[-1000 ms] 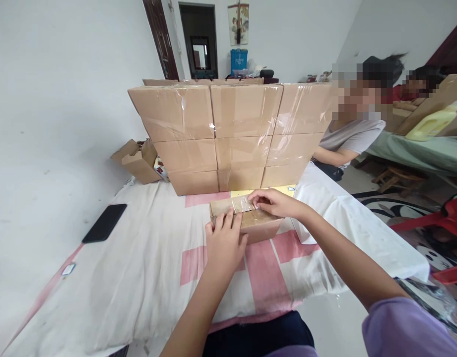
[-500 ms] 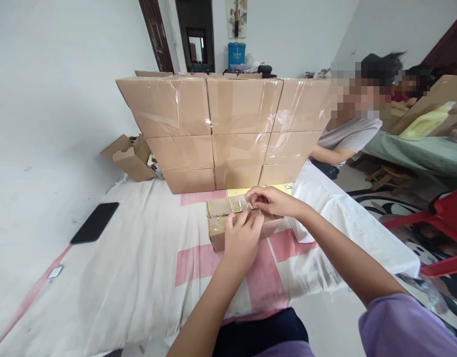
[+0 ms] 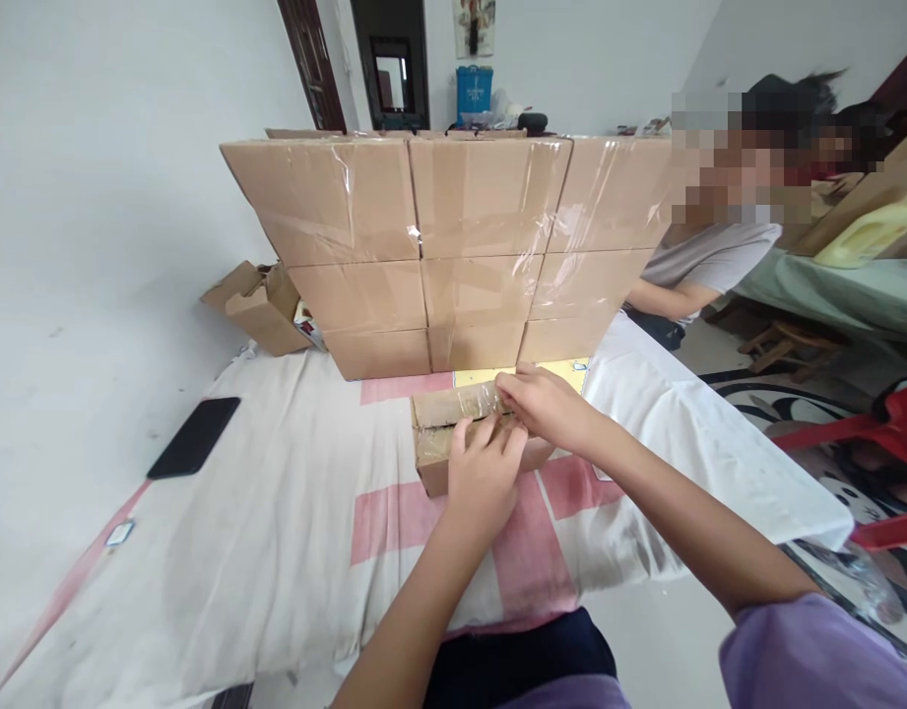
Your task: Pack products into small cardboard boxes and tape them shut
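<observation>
- Creased white-and-pink cloth covers our table [image 3: 276, 551]; a black slab [image 3: 194, 438] lies by its left edge.
- We see the small carton [image 3: 434, 448] between the table's near edge and the stacked boxes [image 3: 416, 261]. Its long axis runs nearly along that edge, right end slightly farther off, seam upward.
- Our left hand [image 3: 486, 478] spreads its fingers on the top, farther right than a second ago, baring the carton's left end.
- Our right hand [image 3: 549, 404] is narrow at the clear tape [image 3: 477, 400]; we cannot tell whether it pinches it.
- Beyond the table's right edge sits a co-worker [image 3: 726, 258]; behind the stack, a blue bin [image 3: 474, 94].
</observation>
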